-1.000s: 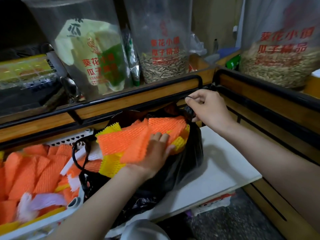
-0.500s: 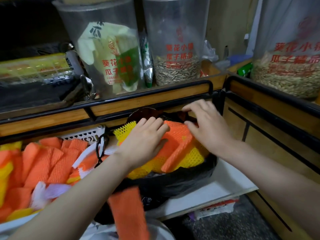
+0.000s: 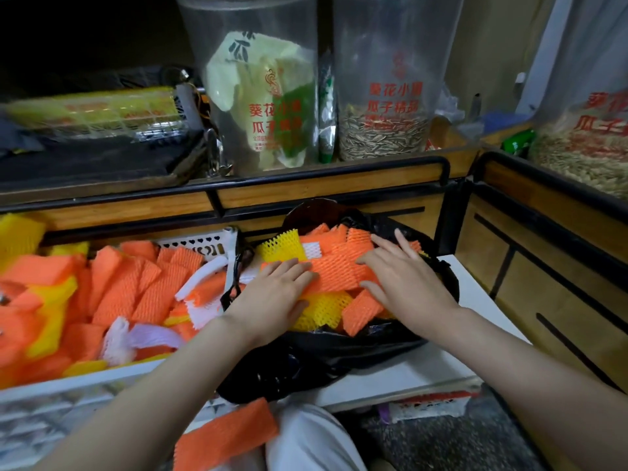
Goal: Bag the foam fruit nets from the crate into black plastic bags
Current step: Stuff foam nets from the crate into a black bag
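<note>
I see the left hand (image 3: pixel 272 295) and the right hand (image 3: pixel 404 282) at frame centre, both flat with fingers straight, gripping nothing. They press the orange and yellow foam mesh nets (image 3: pixel 334 271) heaped in the black plastic bag (image 3: pixel 323 362). More nets fill the white plastic crate (image 3: pixel 68 380) at lower left.

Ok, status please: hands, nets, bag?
Left hand and right hand flat, pressing heaped nets into black bag. Crate holds many more. One orange net lies outside, near the lap.

Your black plastic bag (image 3: pixel 323 362) sits open mid-frame, heaped with orange and yellow foam nets (image 3: pixel 336 277); the white crate (image 3: pixel 193 240) at left holds more, and one orange net (image 3: pixel 227 433) lies bottom centre.
</note>
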`<state>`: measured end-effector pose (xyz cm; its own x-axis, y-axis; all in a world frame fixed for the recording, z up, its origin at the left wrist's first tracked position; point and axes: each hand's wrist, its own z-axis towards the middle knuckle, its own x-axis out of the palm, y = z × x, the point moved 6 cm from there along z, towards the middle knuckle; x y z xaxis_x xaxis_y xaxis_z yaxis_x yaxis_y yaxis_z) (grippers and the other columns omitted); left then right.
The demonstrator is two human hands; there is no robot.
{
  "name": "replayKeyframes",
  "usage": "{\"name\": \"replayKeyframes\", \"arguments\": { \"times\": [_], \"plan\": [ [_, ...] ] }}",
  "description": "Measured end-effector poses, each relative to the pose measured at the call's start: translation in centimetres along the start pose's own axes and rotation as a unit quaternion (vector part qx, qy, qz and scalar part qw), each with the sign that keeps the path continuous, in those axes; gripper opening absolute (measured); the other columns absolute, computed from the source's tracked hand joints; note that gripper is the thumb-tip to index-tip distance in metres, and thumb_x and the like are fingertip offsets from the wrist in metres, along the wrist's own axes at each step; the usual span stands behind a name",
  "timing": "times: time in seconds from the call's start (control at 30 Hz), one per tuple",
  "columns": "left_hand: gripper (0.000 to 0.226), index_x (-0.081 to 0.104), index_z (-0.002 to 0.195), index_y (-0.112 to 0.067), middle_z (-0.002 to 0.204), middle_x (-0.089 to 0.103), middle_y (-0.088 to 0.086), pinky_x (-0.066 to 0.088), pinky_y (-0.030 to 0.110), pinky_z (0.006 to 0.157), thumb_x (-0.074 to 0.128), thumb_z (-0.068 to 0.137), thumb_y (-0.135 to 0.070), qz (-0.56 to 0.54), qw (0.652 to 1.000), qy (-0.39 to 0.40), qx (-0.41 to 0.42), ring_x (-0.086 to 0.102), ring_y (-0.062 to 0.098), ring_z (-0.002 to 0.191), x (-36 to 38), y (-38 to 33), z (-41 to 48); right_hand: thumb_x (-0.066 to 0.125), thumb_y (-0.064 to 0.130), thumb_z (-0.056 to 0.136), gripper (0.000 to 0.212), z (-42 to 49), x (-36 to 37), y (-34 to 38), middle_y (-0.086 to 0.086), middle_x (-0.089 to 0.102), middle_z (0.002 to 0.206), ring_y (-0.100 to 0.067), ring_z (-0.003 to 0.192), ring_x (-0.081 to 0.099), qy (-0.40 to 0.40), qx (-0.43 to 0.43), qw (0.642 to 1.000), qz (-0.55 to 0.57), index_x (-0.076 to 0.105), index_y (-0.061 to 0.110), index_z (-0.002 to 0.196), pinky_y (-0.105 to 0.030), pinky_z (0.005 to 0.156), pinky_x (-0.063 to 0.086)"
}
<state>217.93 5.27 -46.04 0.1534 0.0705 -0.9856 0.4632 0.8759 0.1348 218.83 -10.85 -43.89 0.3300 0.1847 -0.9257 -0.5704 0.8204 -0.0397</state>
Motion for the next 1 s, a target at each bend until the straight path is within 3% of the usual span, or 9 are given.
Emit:
{"name": "replayKeyframes", "arguments": {
  "times": [0.1, 0.27, 0.43, 0.53, 0.6, 0.7, 0.8, 0.93, 1.0],
  "plan": [
    [0.041, 0.057, 0.119, -0.014, 0.121, 0.059, 0.007, 0.04, 0.036, 0.099, 0.037, 0.089, -0.033, -0.002, 0.996, -0.085, 0.015, 0.056, 0.028, 0.114, -1.4, 0.1, -1.2, 0.071, 0.014, 0.081, 0.029, -0.5, -0.7, 2.3, -0.004, 0.065, 0.108, -0.027, 0.122, 0.053, -0.094, -0.038, 0.995, 0.009, 0.062, 0.011, 0.109, -0.041, 0.113, 0.024],
    [0.026, 0.053, 0.109, -0.016, 0.097, 0.052, 0.001, 0.031, 0.029, 0.076, 0.04, 0.088, -0.025, -0.03, 0.987, -0.16, -0.003, 0.046, 0.019, 0.089, -2.3, 1.4, -5.6, 0.051, 0.015, 0.086, 0.021, -1.2, -0.9, 8.3, 0.0, 0.059, 0.097, -0.017, 0.094, 0.051, -0.122, -0.114, 0.98, 0.11, 0.059, 0.014, 0.106, -0.026, 0.084, 0.037],
    [0.019, 0.054, 0.098, -0.016, 0.086, 0.051, 0.001, 0.031, 0.03, 0.066, 0.042, 0.086, -0.024, -0.051, 0.987, -0.149, -0.033, 0.046, 0.02, 0.079, 0.6, 3.2, -11.6, 0.047, 0.022, 0.084, 0.018, -2.6, 4.7, 14.3, 0.003, 0.056, 0.093, -0.015, 0.087, 0.053, -0.019, -0.146, 0.971, 0.189, 0.055, 0.019, 0.099, -0.028, 0.076, 0.04],
    [0.014, 0.047, 0.095, -0.023, 0.086, 0.054, 0.0, 0.038, 0.031, 0.066, 0.04, 0.084, -0.028, -0.12, 0.987, -0.079, -0.066, 0.056, 0.023, 0.079, 5.0, 3.9, -15.1, 0.047, 0.027, 0.091, 0.028, -3.4, 9.4, 16.3, 0.003, 0.054, 0.114, -0.014, 0.108, 0.048, 0.088, -0.07, 0.963, 0.244, 0.053, 0.019, 0.117, -0.027, 0.088, 0.039],
    [0.022, 0.046, 0.104, -0.027, 0.099, 0.055, -0.001, 0.041, 0.031, 0.076, 0.037, 0.085, -0.034, -0.143, 0.983, -0.026, -0.115, 0.058, 0.024, 0.094, 7.8, 4.1, -17.0, 0.049, 0.031, 0.094, 0.039, -3.9, 12.3, 17.2, 0.003, 0.046, 0.13, -0.014, 0.123, 0.04, 0.176, -0.019, 0.953, 0.247, 0.043, 0.02, 0.132, -0.026, 0.097, 0.034],
    [0.048, 0.035, 0.136, -0.021, 0.133, 0.043, 0.002, 0.033, 0.034, 0.1, 0.043, 0.093, -0.043, -0.166, 0.952, 0.095, -0.237, 0.042, 0.023, 0.125, 12.1, 5.0, -19.2, 0.053, 0.033, 0.093, 0.052, -4.3, 14.7, 18.4, -0.002, 0.044, 0.136, -0.018, 0.128, 0.036, 0.239, 0.013, 0.939, 0.248, 0.034, 0.018, 0.139, -0.026, 0.102, 0.029],
    [0.064, 0.023, 0.144, -0.019, 0.139, 0.042, 0.008, 0.032, 0.037, 0.104, 0.049, 0.091, -0.046, -0.204, 0.922, 0.164, -0.285, 0.039, 0.026, 0.128, 14.8, 5.1, -20.4, 0.058, 0.031, 0.09, 0.059, -4.5, 15.8, 19.3, -0.005, 0.047, 0.136, -0.021, 0.127, 0.037, 0.284, 0.017, 0.926, 0.249, 0.031, 0.017, 0.14, -0.028, 0.104, 0.03],
    [0.031, 0.049, 0.113, -0.018, 0.113, 0.051, 0.004, 0.037, 0.027, 0.086, 0.062, 0.086, -0.025, -0.307, 0.904, 0.089, -0.284, 0.048, 0.02, 0.105, 14.0, 5.5, -20.3, 0.062, 0.032, 0.086, 0.067, -3.8, 15.2, 20.0, -0.003, 0.044, 0.137, -0.02, 0.126, 0.036, 0.287, -0.009, 0.926, 0.243, 0.029, 0.019, 0.143, -0.026, 0.102, 0.029],
    [0.02, 0.046, 0.093, -0.021, 0.098, 0.049, 0.001, 0.032, 0.023, 0.074, 0.062, 0.083, -0.013, -0.354, 0.895, 0.03, -0.268, 0.046, 0.016, 0.091, 12.6, 5.8, -20.0, 0.064, 0.034, 0.085, 0.072, -3.4, 14.6, 20.1, 0.0, 0.038, 0.139, -0.019, 0.127, 0.035, 0.284, -0.021, 0.925, 0.251, 0.027, 0.021, 0.145, -0.027, 0.103, 0.028]
  ]
}}
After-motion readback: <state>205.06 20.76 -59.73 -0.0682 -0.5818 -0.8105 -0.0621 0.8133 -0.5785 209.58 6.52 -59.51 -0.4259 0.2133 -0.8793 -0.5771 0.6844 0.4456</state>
